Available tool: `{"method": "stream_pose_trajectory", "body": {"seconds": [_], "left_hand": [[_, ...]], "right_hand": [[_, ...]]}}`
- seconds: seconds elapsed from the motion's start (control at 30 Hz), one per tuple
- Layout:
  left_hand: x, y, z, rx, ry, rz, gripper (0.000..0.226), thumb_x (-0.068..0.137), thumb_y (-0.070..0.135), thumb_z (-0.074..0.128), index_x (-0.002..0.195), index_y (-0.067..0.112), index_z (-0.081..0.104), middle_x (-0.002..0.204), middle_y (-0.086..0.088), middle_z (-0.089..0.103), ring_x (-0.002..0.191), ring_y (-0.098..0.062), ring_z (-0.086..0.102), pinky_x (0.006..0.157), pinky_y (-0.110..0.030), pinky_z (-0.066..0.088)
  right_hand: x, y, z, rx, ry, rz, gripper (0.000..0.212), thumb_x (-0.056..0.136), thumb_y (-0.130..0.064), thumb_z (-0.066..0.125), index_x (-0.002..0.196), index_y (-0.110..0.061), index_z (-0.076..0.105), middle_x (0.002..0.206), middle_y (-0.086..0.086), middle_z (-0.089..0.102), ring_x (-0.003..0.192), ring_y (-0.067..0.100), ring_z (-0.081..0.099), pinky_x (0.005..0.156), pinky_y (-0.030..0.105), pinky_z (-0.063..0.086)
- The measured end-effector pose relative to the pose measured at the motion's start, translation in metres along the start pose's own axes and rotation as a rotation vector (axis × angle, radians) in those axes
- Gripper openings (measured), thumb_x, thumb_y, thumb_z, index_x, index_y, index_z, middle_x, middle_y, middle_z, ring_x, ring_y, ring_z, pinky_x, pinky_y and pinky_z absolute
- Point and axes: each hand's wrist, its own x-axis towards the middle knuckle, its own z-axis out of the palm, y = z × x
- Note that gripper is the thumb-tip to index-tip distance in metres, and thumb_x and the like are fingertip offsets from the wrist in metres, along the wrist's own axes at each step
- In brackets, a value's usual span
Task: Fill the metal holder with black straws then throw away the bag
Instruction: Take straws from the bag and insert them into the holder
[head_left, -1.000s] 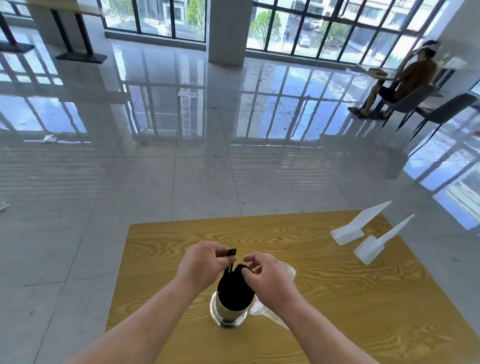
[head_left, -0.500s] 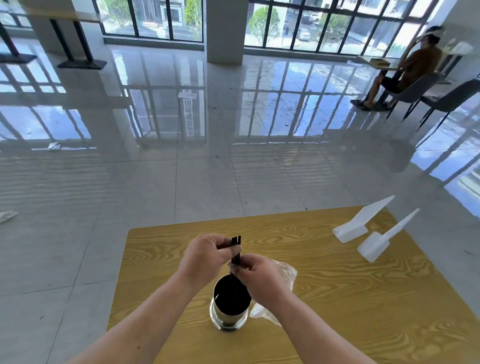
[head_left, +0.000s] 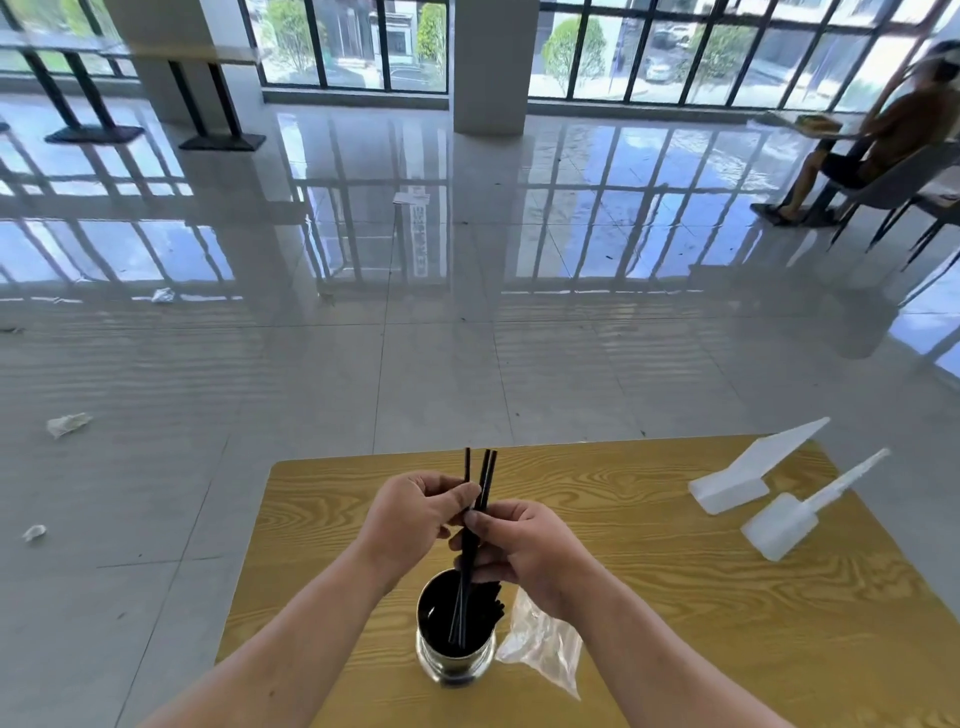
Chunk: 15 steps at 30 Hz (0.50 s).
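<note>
Fingers of both hands (head_left: 415, 514) (head_left: 524, 551) pinch black straws (head_left: 480, 483) above the metal holder (head_left: 456, 649).

Both bare forearms reach forward, left hand (head_left: 415, 514) and right hand (head_left: 524, 551) pinched closed, fingertips nearly meeting

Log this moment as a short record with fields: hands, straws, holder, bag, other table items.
left hand: pinching a few black straws near their upper ends
right hand: gripping the same straws lower down
straws: upright, lower ends inside the holder, more already in it
metal holder: upright near the table's front edge
plastic bag: clear, lying on the table right of the holder, not held
other items: two white plastic stands at the far right
</note>
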Motion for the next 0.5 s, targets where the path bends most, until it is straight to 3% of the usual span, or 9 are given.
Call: {"method": "stream_pose_trajectory", "body": {"seconds": [0.17,0.3,0.5], "left_hand": [[0.0,0.0,0.006,-0.036,0.003,-0.009,0.018,0.095,0.025,0.08,0.09,0.008,0.084,0.078,-0.01,0.08,0.063,-0.017,0.067,0.069,-0.038,0.054],[-0.002,-0.001,0.008,-0.01,0.019,-0.005,0.015,0.094,0.028,0.082,0.089,0.015,0.086,0.08,-0.007,0.082,0.067,-0.011,0.071,0.065,-0.029,0.053],[-0.006,0.003,0.009,0.007,0.043,-0.003,0.011,0.091,0.03,0.084,0.086,0.02,0.087,0.079,-0.003,0.083,0.069,-0.007,0.072,0.063,-0.024,0.052]], "right_hand": [[-0.003,-0.002,-0.005,0.047,-0.028,0.018,0.015,0.099,-0.023,0.074,0.101,-0.015,0.086,0.1,0.016,0.08,0.085,0.031,0.079,0.075,0.038,0.065],[-0.007,-0.004,-0.006,0.016,-0.037,0.013,0.017,0.099,-0.025,0.073,0.104,-0.015,0.085,0.103,0.016,0.081,0.085,0.028,0.078,0.075,0.038,0.064],[-0.015,-0.011,-0.002,-0.016,-0.029,-0.001,0.015,0.1,-0.025,0.072,0.097,-0.017,0.085,0.097,0.014,0.081,0.077,0.023,0.073,0.065,0.029,0.057]]}}
